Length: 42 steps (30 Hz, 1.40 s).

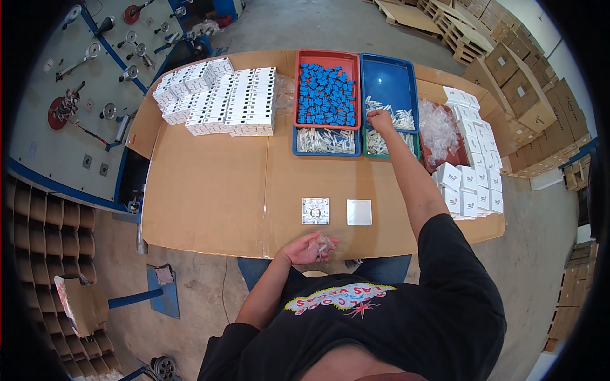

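My left hand (304,248) is at the table's near edge, its fingers curled round a crumpled clear plastic bag (326,245); what the bag contains is hard to make out. My right hand (380,120) reaches far over the table into a blue tray (389,75), fingers drawn together at the small white packets (403,119). Whatever lies between those fingertips is too small to tell. In front of me sits a square white switch or socket base (316,211) with its inner fittings showing. Beside it, to the right, lies a plain white square plate (359,213).
A red tray (296,82) of blue parts rests partly over a blue tray (326,154) of slim packets. A green tray (390,156) sits under my right wrist. Stacked white boxes (251,101) stand far left; more white boxes (473,181) and clear bags (440,133) lie right.
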### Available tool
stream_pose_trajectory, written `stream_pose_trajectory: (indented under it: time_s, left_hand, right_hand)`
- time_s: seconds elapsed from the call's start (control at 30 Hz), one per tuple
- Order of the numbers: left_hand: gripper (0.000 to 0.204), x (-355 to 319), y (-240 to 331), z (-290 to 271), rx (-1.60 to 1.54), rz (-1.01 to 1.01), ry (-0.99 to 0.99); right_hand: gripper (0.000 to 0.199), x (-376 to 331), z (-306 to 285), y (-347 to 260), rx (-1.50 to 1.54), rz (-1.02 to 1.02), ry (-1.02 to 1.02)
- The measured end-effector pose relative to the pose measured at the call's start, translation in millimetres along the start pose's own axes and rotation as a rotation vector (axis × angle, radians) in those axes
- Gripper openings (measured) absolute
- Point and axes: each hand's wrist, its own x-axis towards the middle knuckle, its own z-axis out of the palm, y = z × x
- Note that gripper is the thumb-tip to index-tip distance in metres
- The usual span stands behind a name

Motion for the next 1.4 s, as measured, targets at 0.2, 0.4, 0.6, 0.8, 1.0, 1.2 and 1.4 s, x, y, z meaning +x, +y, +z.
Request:
stream_pose_trajectory:
  time_s: [0.2, 0.4, 0.6, 0.8, 1.0, 1.2, 1.4]
  left_hand:
    - [0.067, -1.4, 1.4, 2.7, -0.003, 0.006, -0.015]
    - [0.067, 0.1, -2.4, -0.2, -0.006, 0.021, 0.002]
    - [0.067, 2.6, -8.1, -5.3, -0.010, 0.062, 0.005]
    - [0.065, -0.8, -5.0, -7.5, -0.087, 0.134, 0.021]
    - [0.057, -3.0, -5.9, -5.1, -0.097, 0.201, 0.007]
    - [0.054, 0.0, -9.4, 13.1, -0.069, 0.265, 0.003]
    - [0.050, 2.4, -15.3, 2.5, -0.071, 0.323, 0.007]
  right_hand:
    - [0.014, -1.0, -7.2, -10.1, 0.131, 0.101, -0.129]
    - [0.010, 0.3, -6.4, -13.6, 0.096, 0.156, -0.169]
    - [0.013, 1.5, -12.1, 12.8, -0.002, 0.080, -0.016]
    - [0.016, -55.7, -31.5, -7.9, 0.176, -0.059, 0.108]
    - [0.012, -280.0, -9.6, -48.4, 0.375, -0.010, -0.375]
    - [0.011, -378.4, 19.2, -54.4, 0.424, -0.063, -0.387]
    - [0.008, -395.0, 18.5, -70.1, 0.096, -0.166, -0.589]
